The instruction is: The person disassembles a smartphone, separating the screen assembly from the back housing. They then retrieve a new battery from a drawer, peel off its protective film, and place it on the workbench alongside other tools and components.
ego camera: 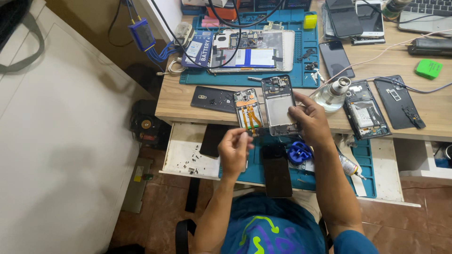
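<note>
I have my right hand (308,123) clamped around the opened phone frame (278,106) above the desk edge (179,106) while my left hand (234,149) pinches, I think, the orange-ribboned inner panel (248,113) beside it, so the next move calls for careful alignment.

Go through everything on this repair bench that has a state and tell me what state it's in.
Phone frame: back off, held up by right hand.
Screen assembly: detached, pinched by left hand.
Tablet: opened, insides showing.
Drawer: pulled out.
Black phone: lying flat, screen dark.
</note>
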